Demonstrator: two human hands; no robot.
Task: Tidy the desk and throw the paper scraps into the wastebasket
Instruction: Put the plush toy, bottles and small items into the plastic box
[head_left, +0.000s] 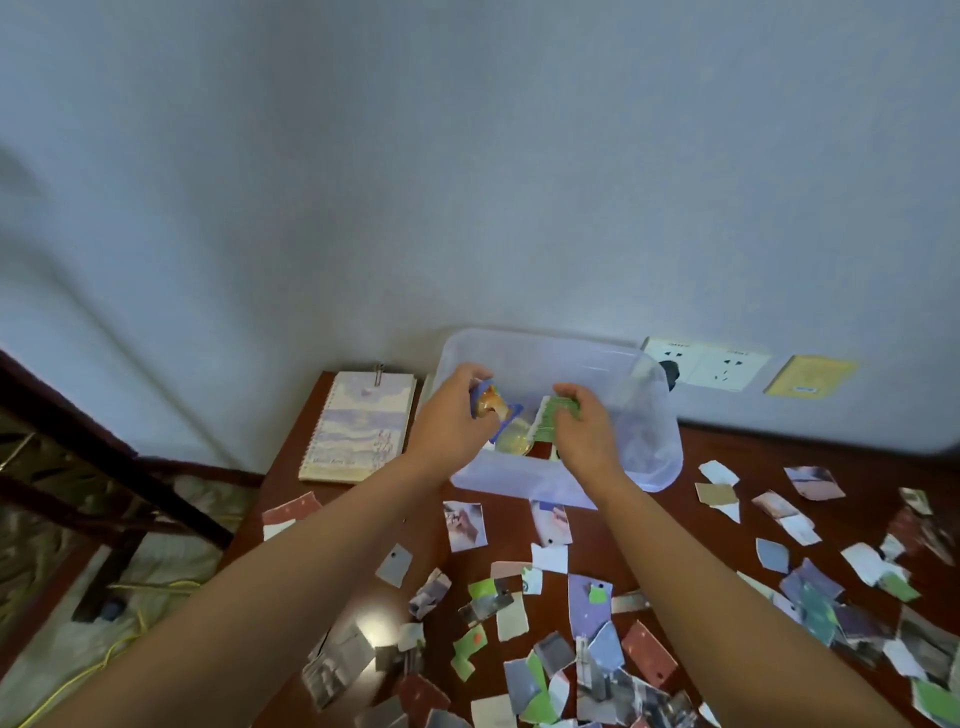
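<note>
Our left hand (452, 415) pinches a blue-edged scrap (491, 404); beside it our right hand (584, 426) grips a green scrap (551, 415), both over the clear bin (649, 426).

A spiral notebook (358, 428) lies flat, while two wall sockets (706, 366) sit just left of a yellow label (810, 376).

Desk (727, 447): dark red-brown wood, polished, glossy, light glare on top.
Bin (644, 415): translucent plastic, smooth, slightly frosted.
Paper scraps (589, 605): printed paper, rough torn white edges, mostly matt.
Notebook (363, 431): matt paper cover, wire spiral binding, metal clip (378, 374).
Wall (467, 182): matt paint.
Sockets (706, 366): smooth white plastic.
</note>
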